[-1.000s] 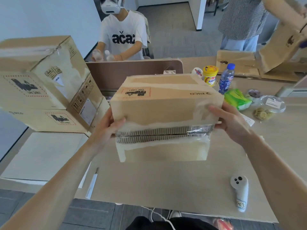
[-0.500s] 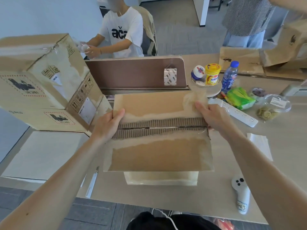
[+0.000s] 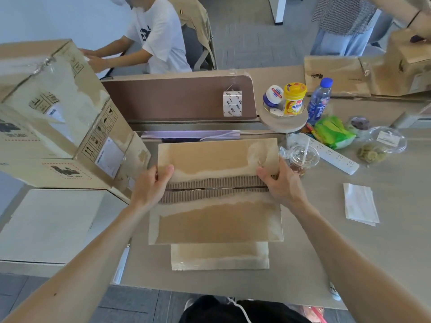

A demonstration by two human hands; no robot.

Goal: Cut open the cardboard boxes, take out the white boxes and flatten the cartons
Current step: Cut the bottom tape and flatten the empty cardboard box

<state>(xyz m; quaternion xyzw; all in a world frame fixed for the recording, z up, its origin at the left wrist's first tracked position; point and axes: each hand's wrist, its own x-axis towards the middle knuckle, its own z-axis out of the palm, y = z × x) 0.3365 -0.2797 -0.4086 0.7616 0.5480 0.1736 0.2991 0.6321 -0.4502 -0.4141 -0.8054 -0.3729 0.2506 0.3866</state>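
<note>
Head view, starting at the bottom edge of the frame: two bare forearms reach up from the lower corners to a flattened carton (image 3: pixel 219 222) that lies on the table (image 3: pixel 326 252) in the middle of the frame. One small flap of it sticks out toward the bottom edge. Across its middle runs a band where the outer paper is torn away and the ribbed core shows, with a dark seam along it.

The left hand (image 3: pixel 151 185) grips the carton's left edge at that band, thumb on top and fingers curled under. The right hand (image 3: pixel 279 183) grips the right edge the same way, thumb laid on the upper panel.

At lower left a flat white box (image 3: pixel 46 224) lies beside the carton, and a slim white object (image 3: pixel 121 266) sits at the table's near edge; what it is cannot be told. At right of centre lies a folded white napkin (image 3: pixel 360 203).

Farther up, just beside the right hand, stands a clear plastic cup (image 3: pixel 303 157) with a straw, then a white power strip (image 3: pixel 333 155), a green packet (image 3: pixel 333 134) and a clear lidded container (image 3: pixel 382 143). A round wooden stand (image 3: pixel 283 124) bears a yellow jar (image 3: pixel 294 99) and a white jar (image 3: pixel 272 95); a blue-capped bottle (image 3: pixel 319 99) stands beside it.

At left, stacked cardboard boxes (image 3: pixel 58 113) fill the frame's side. A brown divider (image 3: pixel 177 99) crosses behind the carton. Beyond it sits a person in a white T-shirt (image 3: pixel 161 36); at upper right more flattened cardboard (image 3: pixel 335 75) lies before another person (image 3: pixel 342 19).
</note>
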